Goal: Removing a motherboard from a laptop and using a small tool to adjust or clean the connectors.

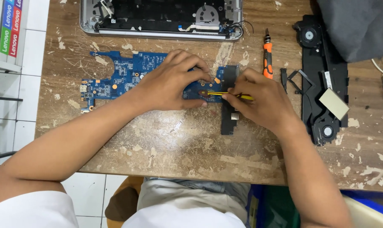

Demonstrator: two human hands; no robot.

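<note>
My left hand (174, 82) presses flat on the board (115, 78), whose long axis runs left-right; my right hand (259, 99), nearer its right end, pinches a yellow tool (219, 93).

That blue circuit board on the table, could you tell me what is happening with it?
A person presses the left hand flat on the blue circuit board lying on the worn wooden table. The right hand pinches a thin yellow-handled tool, its tip on the board's right end. An orange screwdriver, an opened silver laptop base and a black fan assembly lie nearby.
</note>
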